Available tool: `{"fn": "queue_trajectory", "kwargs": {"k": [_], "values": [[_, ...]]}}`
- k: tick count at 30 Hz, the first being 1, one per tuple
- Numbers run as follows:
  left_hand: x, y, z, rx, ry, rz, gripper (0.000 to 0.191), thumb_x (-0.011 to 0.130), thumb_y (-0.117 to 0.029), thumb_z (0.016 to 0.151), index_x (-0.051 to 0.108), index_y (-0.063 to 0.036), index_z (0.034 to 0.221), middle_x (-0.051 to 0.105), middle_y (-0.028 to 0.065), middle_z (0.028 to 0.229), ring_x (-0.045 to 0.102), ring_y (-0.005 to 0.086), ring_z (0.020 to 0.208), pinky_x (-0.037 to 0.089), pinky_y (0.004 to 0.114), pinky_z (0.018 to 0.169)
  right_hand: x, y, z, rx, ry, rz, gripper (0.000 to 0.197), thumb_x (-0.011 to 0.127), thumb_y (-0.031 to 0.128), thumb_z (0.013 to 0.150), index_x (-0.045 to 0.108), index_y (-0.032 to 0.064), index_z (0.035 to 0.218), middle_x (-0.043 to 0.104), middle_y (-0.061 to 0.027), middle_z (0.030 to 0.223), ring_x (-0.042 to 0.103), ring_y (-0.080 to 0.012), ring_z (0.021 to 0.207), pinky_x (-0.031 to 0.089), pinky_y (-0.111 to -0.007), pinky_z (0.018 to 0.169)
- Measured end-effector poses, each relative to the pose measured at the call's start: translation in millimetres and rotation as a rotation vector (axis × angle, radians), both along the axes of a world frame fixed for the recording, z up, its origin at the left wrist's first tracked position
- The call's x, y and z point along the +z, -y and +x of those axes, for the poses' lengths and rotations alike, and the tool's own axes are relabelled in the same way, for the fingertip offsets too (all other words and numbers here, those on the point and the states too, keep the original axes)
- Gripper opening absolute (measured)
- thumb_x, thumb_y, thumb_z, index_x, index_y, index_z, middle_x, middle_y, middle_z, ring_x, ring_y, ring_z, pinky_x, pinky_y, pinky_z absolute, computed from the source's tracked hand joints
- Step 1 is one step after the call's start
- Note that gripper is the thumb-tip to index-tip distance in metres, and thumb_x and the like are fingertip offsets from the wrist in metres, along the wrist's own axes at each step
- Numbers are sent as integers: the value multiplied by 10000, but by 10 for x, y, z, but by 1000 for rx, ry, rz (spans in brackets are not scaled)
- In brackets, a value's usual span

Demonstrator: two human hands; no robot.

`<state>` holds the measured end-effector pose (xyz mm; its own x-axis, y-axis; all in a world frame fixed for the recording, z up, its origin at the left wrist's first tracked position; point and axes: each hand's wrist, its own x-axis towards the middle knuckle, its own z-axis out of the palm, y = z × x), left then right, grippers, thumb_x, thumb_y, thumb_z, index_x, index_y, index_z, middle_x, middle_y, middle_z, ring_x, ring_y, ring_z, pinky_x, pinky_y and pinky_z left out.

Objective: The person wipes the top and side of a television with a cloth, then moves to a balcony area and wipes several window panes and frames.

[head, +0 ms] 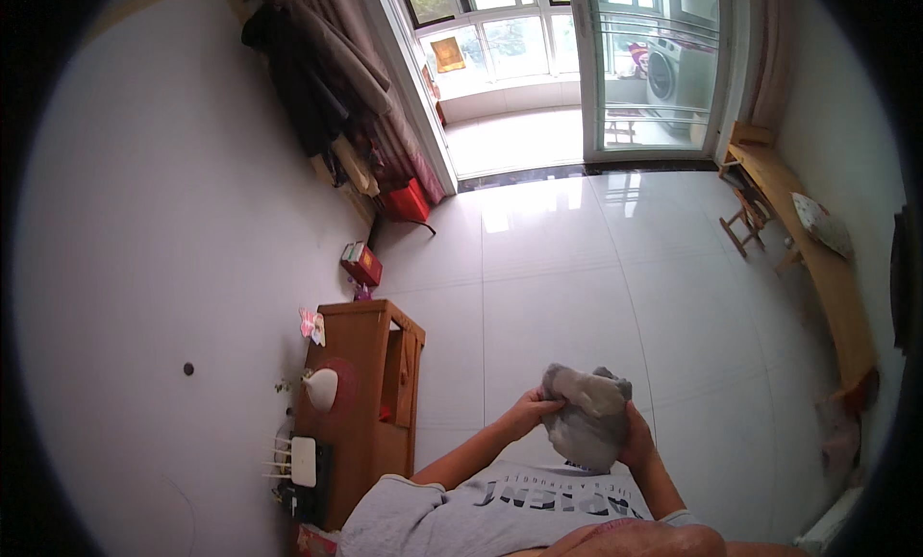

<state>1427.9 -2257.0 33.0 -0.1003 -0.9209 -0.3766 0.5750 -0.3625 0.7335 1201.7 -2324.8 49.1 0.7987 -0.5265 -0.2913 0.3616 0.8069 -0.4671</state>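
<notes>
A grey and cream plush item [588,420], apparently a soft toy, is held in front of my chest. My left hand [535,411] grips its left side, with the thumb lying across the plush. On the opposite side, my right hand [637,438] holds the right edge, its fingers partly hidden behind the fabric. Two darker grey bumps stick up at the plush's top corners. Just below it is my grey T-shirt [497,514], which bears printing.
To the left stands a wooden cabinet [353,405] carrying a white vase [322,390] and a white router [303,462]. Coats [296,88] hang beyond it. A long wooden bench [829,290] with a cushion [820,224] lines the right wall. A glass sliding door [656,81] stands ahead.
</notes>
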Motion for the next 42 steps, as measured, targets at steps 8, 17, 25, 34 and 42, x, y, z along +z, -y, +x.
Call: {"fn": "queue_trajectory", "kwargs": {"k": [8, 17, 25, 34, 42], "values": [[95, 2082, 178, 197, 170, 206, 669, 638, -178, 818, 243, -16, 1333, 411, 147, 1274, 440, 217, 1157, 391, 350, 948, -21, 2477, 374, -257, -344, -197, 395, 635, 276, 821, 498, 24, 1093, 578, -94, 1006, 559, -197, 922, 476, -338, 796], [236, 3816, 811, 179, 397, -110, 766, 564, -470, 841, 221, -36, 1370, 319, 167, 1361, 352, 229, 1233, 336, 356, 994, 129, 4173, 1614, 4, -456, -617, 427, 632, 320, 837, 498, 20, 1110, 573, -97, 1007, 525, -153, 905, 441, -294, 799], [274, 5307, 2057, 386, 224, -101, 560, 656, -298, 814, 410, -12, 1229, 517, 93, 1145, 496, 173, 1055, 408, 311, 924, 260, 5798, 3094, 336, -302, -615, 408, 508, 388, 903, 506, 37, 1110, 569, -48, 967, 519, -114, 875, 456, -264, 771], [532, 7095, 3530, 363, 44, -247, 378, 641, -83, 801, 486, -56, 1145, 559, 50, 1079, 532, 163, 1010, 436, 304, 895, 386, 7524, 4406, 435, -158, -450, 762, 583, 508, 810, 283, 52, 1341, 439, -139, 1264, 478, -242, 1113, 415, -355, 922], [-37, 8636, 4699, 429, 1263, -383, 667, 674, -303, 774, 337, -32, 1283, 259, 167, 1281, 320, 298, 1165, 318, 392, 980, 241, 9102, 5438, 533, -80, -61, 630, 537, 484, 850, 384, 48, 1279, 522, -133, 1178, 525, -225, 1074, 425, -382, 934]]}}
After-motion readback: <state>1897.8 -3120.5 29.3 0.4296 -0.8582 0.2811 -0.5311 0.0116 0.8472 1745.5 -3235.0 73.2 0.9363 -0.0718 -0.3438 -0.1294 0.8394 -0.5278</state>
